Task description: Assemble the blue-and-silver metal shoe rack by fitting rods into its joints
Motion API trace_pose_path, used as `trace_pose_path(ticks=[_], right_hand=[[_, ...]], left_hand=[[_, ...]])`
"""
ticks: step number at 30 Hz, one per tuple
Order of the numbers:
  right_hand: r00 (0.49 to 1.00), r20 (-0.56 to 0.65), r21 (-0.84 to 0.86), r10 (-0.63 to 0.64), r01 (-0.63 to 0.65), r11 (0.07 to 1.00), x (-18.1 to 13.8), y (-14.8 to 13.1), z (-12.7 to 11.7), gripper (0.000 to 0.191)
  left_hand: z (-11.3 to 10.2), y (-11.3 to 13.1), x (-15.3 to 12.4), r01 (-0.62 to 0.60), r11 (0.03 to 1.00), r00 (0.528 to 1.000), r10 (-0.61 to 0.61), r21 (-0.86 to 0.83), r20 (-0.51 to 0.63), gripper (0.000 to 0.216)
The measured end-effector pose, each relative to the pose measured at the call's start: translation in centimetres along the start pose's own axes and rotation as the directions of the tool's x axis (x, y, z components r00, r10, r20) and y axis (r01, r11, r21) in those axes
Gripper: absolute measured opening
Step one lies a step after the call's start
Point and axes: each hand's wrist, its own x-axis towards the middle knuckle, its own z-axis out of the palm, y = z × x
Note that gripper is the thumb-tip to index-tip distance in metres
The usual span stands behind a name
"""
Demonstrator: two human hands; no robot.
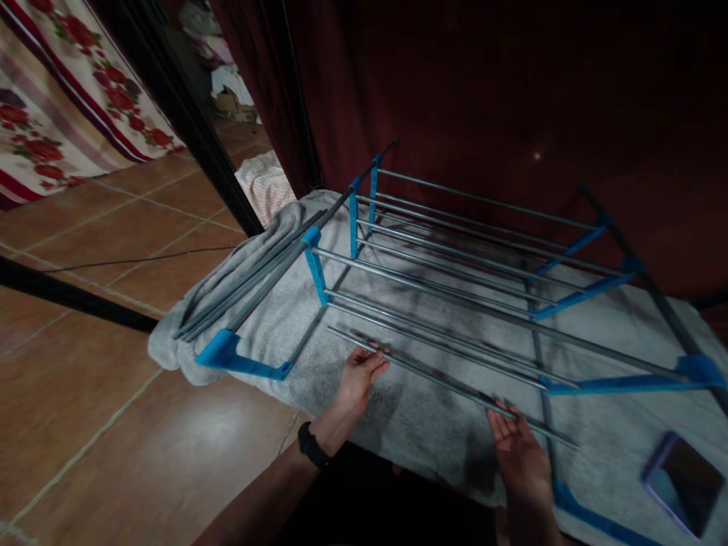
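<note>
A rack of grey metal rods and blue plastic side pieces (455, 273) lies on its side on a grey towel (409, 409). One loose grey rod (444, 379) runs in front of it. My left hand (359, 376) grips this rod near its left end, fingers curled over it. My right hand (517, 451) holds the same rod further right, palm up with the fingers under it. A black band sits on my left wrist (312, 446).
Several spare grey rods (250, 280) lie on the towel's left edge beside a loose blue bracket (233, 356). A phone (685, 481) rests at the lower right. Brown floor tiles, a black cable and a flowered cloth (62, 98) are on the left; a dark red curtain hangs behind.
</note>
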Motion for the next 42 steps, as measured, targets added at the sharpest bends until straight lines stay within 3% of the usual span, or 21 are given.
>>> trace_pose_path(ticks=[3, 12, 27, 37, 39, 42], right_hand=[[0.991, -0.105, 0.031, 0.077, -0.074, 0.997, -0.4, -0.7, 1.4, 0.011], [0.989, -0.051, 0.189, 0.138, -0.127, 0.974, -3.0, -0.9, 6.4, 0.008], [0.998, -0.063, 0.182, 0.028, -0.016, 0.983, -4.0, -1.4, 6.7, 0.030], [0.972, 0.096, 0.148, 0.213, -0.225, 0.963, -5.4, 0.4, 7.7, 0.033], [0.971, 0.104, 0.140, 0.216, -0.229, 0.963, -5.4, 0.9, 7.8, 0.034], [0.974, 0.119, 0.129, 0.192, -0.207, 0.970, -5.3, 1.2, 7.7, 0.033]], left_hand=[[0.8, -1.0, -0.7, 0.046, 0.999, 0.998, -0.046, 0.009, 0.039, 0.042], [3.4, -2.7, -2.0, 0.127, 0.990, 0.980, -0.135, 0.065, 0.146, 0.039], [4.9, -4.7, -3.3, 0.142, 0.986, 0.964, -0.158, 0.084, 0.213, 0.047], [4.6, -7.0, -3.3, 0.290, 0.956, 0.932, -0.295, 0.052, 0.213, 0.029], [4.3, -7.2, -3.4, 0.301, 0.949, 0.923, -0.314, 0.092, 0.222, 0.028], [3.6, -7.2, -3.7, 0.229, 0.928, 0.907, -0.314, 0.294, 0.282, 0.027]])
